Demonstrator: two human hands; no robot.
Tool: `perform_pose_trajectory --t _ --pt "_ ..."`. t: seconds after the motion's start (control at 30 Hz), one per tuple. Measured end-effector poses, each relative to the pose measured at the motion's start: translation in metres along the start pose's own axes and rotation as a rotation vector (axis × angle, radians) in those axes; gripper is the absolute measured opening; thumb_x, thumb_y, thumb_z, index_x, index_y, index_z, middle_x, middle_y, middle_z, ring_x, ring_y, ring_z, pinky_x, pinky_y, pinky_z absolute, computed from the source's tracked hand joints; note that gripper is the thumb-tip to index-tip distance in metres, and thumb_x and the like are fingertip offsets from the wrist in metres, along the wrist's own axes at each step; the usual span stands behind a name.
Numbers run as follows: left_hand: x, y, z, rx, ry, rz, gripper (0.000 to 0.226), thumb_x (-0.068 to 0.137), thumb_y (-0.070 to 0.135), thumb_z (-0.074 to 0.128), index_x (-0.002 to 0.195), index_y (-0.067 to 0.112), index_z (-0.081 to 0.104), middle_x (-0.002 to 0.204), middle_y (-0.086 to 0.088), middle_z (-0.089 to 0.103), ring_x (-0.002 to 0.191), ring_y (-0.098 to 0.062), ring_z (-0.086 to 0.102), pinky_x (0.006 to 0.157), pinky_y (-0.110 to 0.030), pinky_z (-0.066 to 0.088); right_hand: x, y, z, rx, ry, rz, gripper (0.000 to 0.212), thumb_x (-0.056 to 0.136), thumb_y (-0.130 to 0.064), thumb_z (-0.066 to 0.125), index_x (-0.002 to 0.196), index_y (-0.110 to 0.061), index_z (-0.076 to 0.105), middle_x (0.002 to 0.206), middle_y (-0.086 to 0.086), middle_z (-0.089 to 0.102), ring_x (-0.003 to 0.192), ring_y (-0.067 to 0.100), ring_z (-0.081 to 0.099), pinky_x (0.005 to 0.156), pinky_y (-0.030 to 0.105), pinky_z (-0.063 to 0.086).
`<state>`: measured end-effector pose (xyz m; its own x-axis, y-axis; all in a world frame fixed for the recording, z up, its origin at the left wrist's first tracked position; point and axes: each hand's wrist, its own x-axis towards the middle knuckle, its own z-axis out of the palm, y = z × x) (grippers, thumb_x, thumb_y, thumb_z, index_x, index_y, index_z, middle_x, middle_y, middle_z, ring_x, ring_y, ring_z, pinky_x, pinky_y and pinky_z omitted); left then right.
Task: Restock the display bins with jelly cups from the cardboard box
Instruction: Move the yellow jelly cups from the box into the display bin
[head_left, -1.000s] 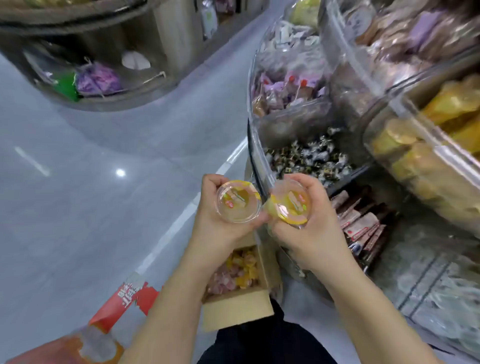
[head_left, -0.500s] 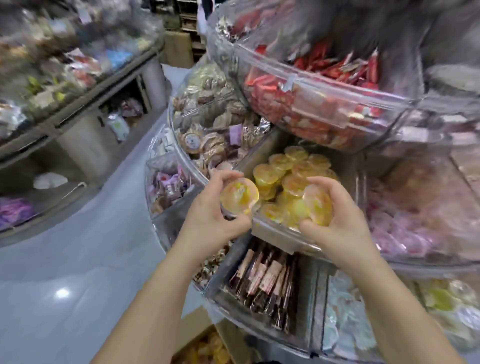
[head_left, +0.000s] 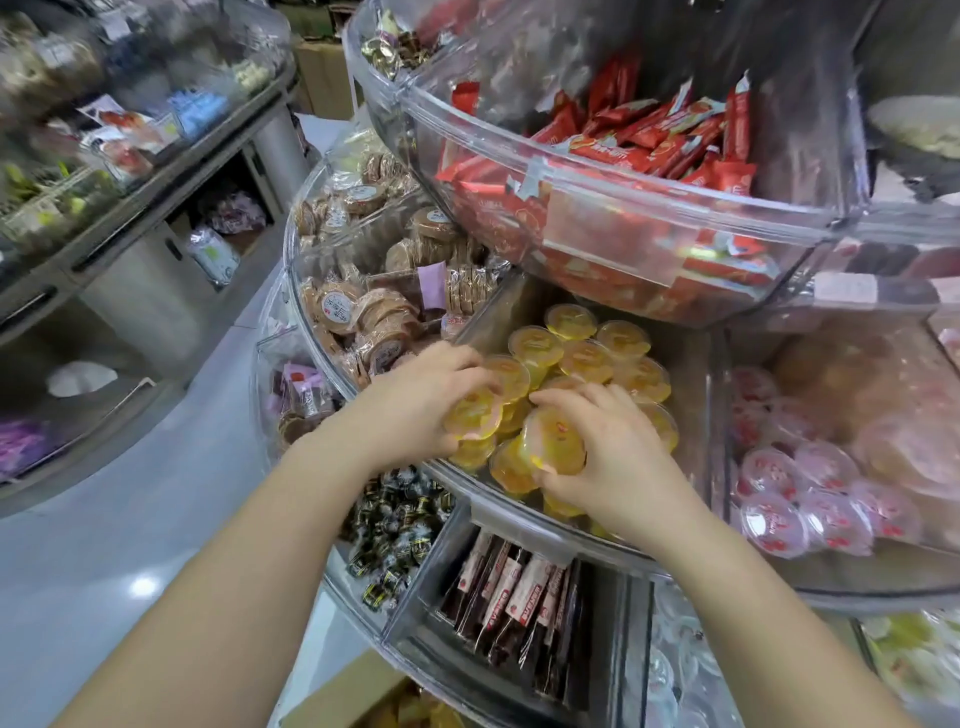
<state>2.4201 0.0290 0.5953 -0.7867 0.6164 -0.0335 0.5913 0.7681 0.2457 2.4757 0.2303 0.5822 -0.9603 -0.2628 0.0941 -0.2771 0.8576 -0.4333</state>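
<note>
— Clear tiered bins crowded that shop stand. How far had you got?

— Partway, I judged: the yellow bin already held a heap of jelly cups, and the cardboard box below showed more.

— And your grip?

— Each clenched on one cup — left hand and right hand both low over the front of the heap.
</note>
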Motion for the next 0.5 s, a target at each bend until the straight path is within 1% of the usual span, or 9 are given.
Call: perform_pose_trajectory --t 0.07,0.13,0.2,0.27,0.33,0.4,0.47,0.5 --pt "0.005 -0.003 0.001 0.21 0.014 0.084 0.052 0.079 0.026 0.066 0.128 0.03 0.049 0.128 0.008 0.05 0.112 -0.014 0.041 0.093 -0.031 0.04 0.005 -0.001 0.004 -0.044 -0.015 -0.046 0.059 0.071 -0.031 0.072 0.126 -0.025 0.05 0.12 -0.005 0.053 0.115 0.016 0.04 0.096 0.031 0.037" --pt "0.006 -0.007 0.003 0.298 0.05 0.109 0.052 0.08 0.033 0.067 0.129 0.033 0.048 0.128 0.011 0.052 0.111 -0.015 0.042 0.087 -0.029 0.038 0.008 0.0 0.01 -0.09 -0.03 -0.084 0.053 0.072 -0.032 0.072 0.121 -0.024 0.053 0.117 -0.006 0.053 0.114 0.016 0.04 0.092 0.029 0.036" --pt "0.004 -0.01 0.005 0.286 0.078 0.117 0.058 0.074 0.036 0.073 0.127 0.03 0.052 0.125 0.007 0.056 0.111 -0.018 0.045 0.084 -0.032 0.037 0.009 0.001 0.015 -0.116 -0.035 -0.106 0.048 0.072 -0.032 0.071 0.116 -0.024 0.055 0.114 -0.006 0.055 0.112 0.017 0.04 0.088 0.028 0.035" --pt "0.001 -0.012 0.003 0.232 0.069 0.12 0.065 0.064 0.04 0.079 0.124 0.024 0.058 0.121 0.004 0.059 0.111 -0.022 0.047 0.085 -0.035 0.04 0.012 0.002 0.018 -0.117 -0.027 -0.116 0.045 0.071 -0.034 0.072 0.111 -0.024 0.057 0.11 -0.007 0.056 0.11 0.018 0.042 0.087 0.028 0.035" --pt "0.0 -0.013 0.0 0.167 0.057 0.112 0.064 0.062 0.043 0.079 0.12 0.02 0.062 0.119 0.003 0.063 0.109 -0.022 0.05 0.087 -0.038 0.044 0.014 0.004 0.019 -0.12 -0.033 -0.134 0.046 0.069 -0.038 0.073 0.11 -0.025 0.057 0.109 -0.008 0.057 0.109 0.018 0.042 0.084 0.026 0.032" --pt "-0.002 -0.011 -0.001 0.149 0.079 0.142 0.052 0.065 0.039 0.08 0.112 0.02 0.068 0.113 0.004 0.068 0.102 -0.022 0.058 0.083 -0.038 0.048 0.015 0.006 0.018 -0.112 -0.052 -0.153 0.048 0.068 -0.041 0.073 0.11 -0.026 0.056 0.109 -0.01 0.058 0.108 0.017 0.042 0.082 0.025 0.029" --pt "-0.005 -0.011 0.0 0.122 0.128 0.19 0.038 0.064 0.023 0.083 0.1 0.017 0.073 0.104 0.004 0.073 0.088 -0.02 0.067 0.076 -0.037 0.053 0.014 0.007 0.017 -0.088 -0.035 -0.162 0.044 0.068 -0.041 0.073 0.107 -0.026 0.058 0.106 -0.011 0.06 0.106 0.018 0.044 0.08 0.025 0.027" --pt "-0.007 -0.011 0.0 0.101 0.145 0.205 0.035 0.062 0.016 0.084 0.096 0.016 0.075 0.101 0.004 0.074 0.083 -0.019 0.069 0.074 -0.037 0.054 0.014 0.007 0.017 -0.077 -0.016 -0.157 0.042 0.068 -0.042 0.073 0.104 -0.026 0.059 0.103 -0.011 0.061 0.104 0.017 0.045 0.079 0.025 0.026"
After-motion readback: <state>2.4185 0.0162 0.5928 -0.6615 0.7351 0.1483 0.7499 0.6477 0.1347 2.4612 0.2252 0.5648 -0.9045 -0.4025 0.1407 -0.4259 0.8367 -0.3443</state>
